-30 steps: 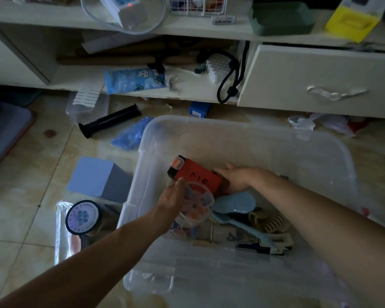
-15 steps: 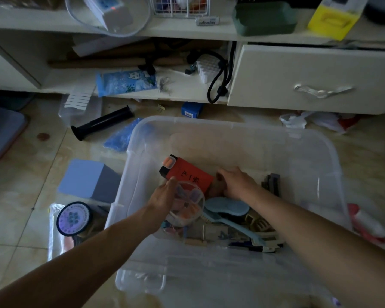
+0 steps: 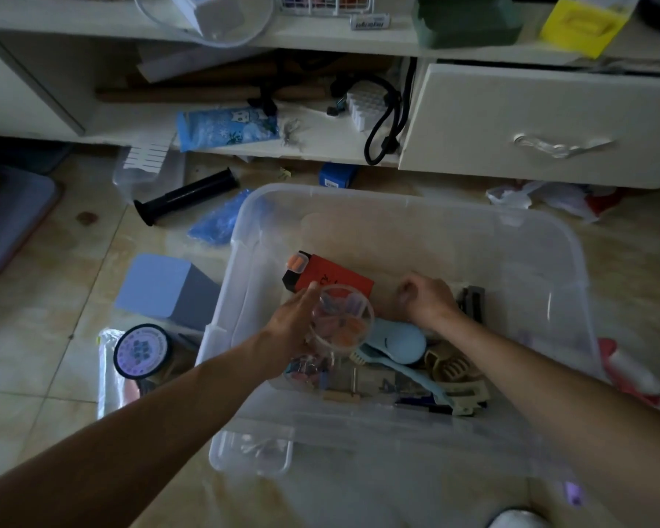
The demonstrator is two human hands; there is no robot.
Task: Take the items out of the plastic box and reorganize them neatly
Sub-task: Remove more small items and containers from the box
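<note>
Hands point(image 3: 294, 322) round upright clear jar point(image 3: 342, 322)

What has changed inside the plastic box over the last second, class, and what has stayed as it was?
The right hand has drawn back from the red box, which it touched before, and now curls beside it, apparently holding nothing. The left hand keeps its grip on the round clear container, raised slightly. The red box, blue brush and plastic box have not moved.
</note>
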